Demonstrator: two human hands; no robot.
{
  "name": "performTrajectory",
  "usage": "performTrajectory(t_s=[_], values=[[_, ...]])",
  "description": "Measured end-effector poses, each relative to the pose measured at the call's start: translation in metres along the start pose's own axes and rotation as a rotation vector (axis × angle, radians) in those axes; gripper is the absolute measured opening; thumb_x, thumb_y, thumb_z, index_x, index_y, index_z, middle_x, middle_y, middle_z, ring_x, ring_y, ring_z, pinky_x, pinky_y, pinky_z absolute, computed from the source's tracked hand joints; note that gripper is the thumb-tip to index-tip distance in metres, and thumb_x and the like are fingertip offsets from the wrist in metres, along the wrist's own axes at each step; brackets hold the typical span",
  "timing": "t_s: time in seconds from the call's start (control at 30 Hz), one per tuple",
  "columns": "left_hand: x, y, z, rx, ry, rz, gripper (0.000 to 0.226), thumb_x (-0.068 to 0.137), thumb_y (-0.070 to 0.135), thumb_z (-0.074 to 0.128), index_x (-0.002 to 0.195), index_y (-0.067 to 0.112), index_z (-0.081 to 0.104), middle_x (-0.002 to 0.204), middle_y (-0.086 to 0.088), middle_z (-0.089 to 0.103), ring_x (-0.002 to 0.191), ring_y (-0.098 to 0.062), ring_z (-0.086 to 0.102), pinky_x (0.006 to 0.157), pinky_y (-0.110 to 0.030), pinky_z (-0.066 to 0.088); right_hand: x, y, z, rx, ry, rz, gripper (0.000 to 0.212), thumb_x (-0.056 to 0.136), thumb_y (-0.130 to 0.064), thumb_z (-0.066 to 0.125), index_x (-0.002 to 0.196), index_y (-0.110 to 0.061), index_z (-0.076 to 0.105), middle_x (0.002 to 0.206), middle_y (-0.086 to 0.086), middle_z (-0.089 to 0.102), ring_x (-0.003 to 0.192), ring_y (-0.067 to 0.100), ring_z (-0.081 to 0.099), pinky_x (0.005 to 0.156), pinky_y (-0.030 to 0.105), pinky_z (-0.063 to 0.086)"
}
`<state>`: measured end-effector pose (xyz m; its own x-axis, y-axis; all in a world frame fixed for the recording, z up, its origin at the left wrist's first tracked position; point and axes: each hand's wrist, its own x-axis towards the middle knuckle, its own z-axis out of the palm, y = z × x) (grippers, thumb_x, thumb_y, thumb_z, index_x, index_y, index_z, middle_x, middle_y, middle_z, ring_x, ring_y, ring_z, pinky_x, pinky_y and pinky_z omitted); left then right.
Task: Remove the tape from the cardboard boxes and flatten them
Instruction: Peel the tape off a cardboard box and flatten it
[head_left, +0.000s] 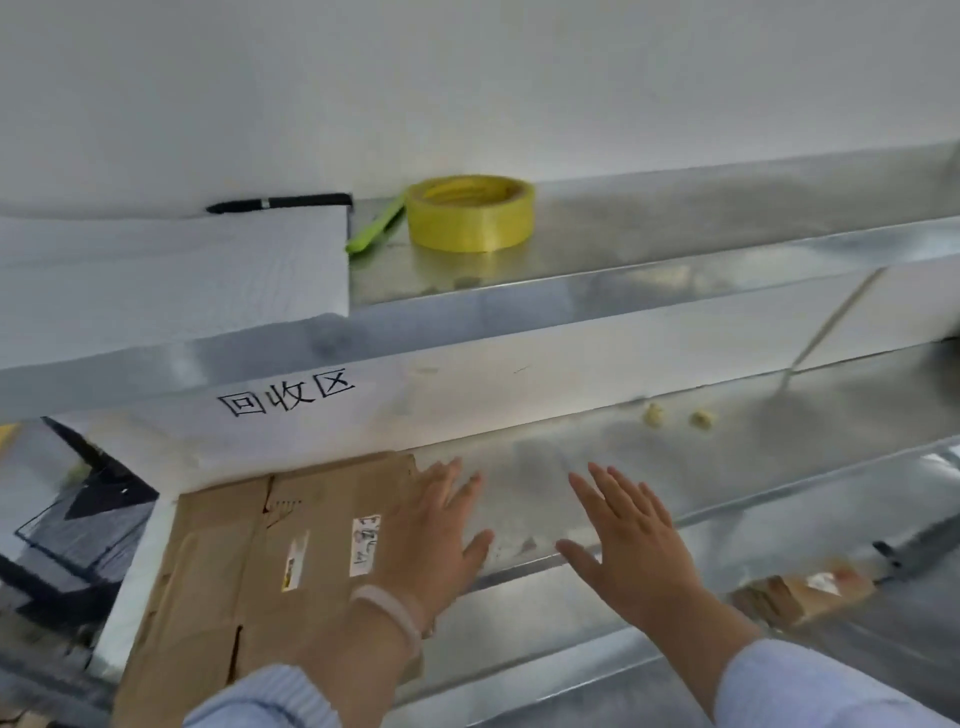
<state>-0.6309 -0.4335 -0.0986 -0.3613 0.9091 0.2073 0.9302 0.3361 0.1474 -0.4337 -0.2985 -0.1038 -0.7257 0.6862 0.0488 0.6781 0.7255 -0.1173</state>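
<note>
A flattened brown cardboard box (244, 582) with label remnants lies on the left of the metal shelf (727, 452). My left hand (431, 540) is spread flat with straight fingers over the box's right edge; whether it touches the cardboard I cannot tell. My right hand (628, 535) hovers open, fingers straight, above the bare metal to the right of the box, holding nothing. Two small crumpled balls of yellowish tape (675, 415) lie farther back on the shelf. Another brown cardboard box (800, 592) shows on a lower level at the right.
A yellow tape roll (470, 213), a green cutter (376, 226) and a black pen (280, 202) sit on the upper shelf. White foam sheet (156, 275) covers its left part. A white strip with handwritten characters (288, 397) runs behind the box.
</note>
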Motion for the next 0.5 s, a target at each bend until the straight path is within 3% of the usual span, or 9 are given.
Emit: performTrajectory(t_s=[0.07,0.17,0.27,0.33,0.43,0.5], values=[[0.023,0.047,0.003,0.047,0.025,0.088,0.058,0.079,0.055,0.049,0.129,0.027,0.059,0.142,0.002,0.051,0.128,-0.021,0.051,0.106,-0.047,0.036,-0.014,0.046,-0.014,0.006,0.015,0.064,0.074,0.086,-0.068,0.033,0.143,-0.024,0.046,0.147,0.004,0.047,0.136,0.025,0.045,0.116,0.039,0.027],[0.053,0.122,0.007,0.025,0.049,0.204,0.056,0.077,0.056,0.044,0.119,0.025,0.065,0.13,0.001,0.061,0.116,-0.021,0.06,0.094,-0.045,0.047,-0.041,0.119,-0.038,0.019,0.052,0.125,0.076,0.089,-0.071,0.023,0.146,-0.025,0.043,0.15,0.004,0.043,0.138,0.025,0.041,0.113,0.042,0.028],[0.082,0.203,0.012,-0.015,0.109,0.295,0.056,0.079,0.056,0.044,0.123,0.027,0.062,0.134,0.002,0.058,0.119,-0.02,0.057,0.097,-0.045,0.046,-0.074,0.19,-0.068,-0.014,0.064,0.172,0.088,0.083,-0.079,0.001,0.153,-0.03,0.022,0.161,-0.001,0.021,0.148,0.02,0.019,0.119,0.035,0.008],[0.098,0.261,0.015,-0.05,0.14,0.354,0.056,0.079,0.055,0.045,0.126,0.028,0.06,0.136,0.003,0.055,0.122,-0.019,0.054,0.1,-0.045,0.044,-0.099,0.236,-0.085,-0.044,0.098,0.232,0.086,0.079,-0.077,0.0,0.154,-0.035,0.001,0.163,-0.008,0.0,0.15,0.014,-0.002,0.116,0.029,-0.01],[0.116,0.34,0.021,-0.117,0.151,0.424,0.056,0.08,0.054,0.045,0.127,0.027,0.059,0.136,0.003,0.055,0.123,-0.021,0.053,0.101,-0.047,0.044,-0.133,0.297,-0.106,-0.056,0.151,0.344,0.082,0.081,-0.074,0.005,0.153,-0.038,-0.007,0.16,-0.013,-0.013,0.148,0.01,-0.014,0.117,0.029,-0.016],[0.126,0.385,0.024,-0.162,0.154,0.472,0.055,0.081,0.054,0.044,0.126,0.025,0.061,0.134,0.001,0.057,0.12,-0.023,0.056,0.098,-0.048,0.046,-0.153,0.331,-0.118,-0.065,0.159,0.404,0.087,0.074,-0.074,-0.001,0.153,-0.038,-0.007,0.155,-0.016,-0.019,0.148,0.009,-0.015,0.119,0.031,-0.014]])
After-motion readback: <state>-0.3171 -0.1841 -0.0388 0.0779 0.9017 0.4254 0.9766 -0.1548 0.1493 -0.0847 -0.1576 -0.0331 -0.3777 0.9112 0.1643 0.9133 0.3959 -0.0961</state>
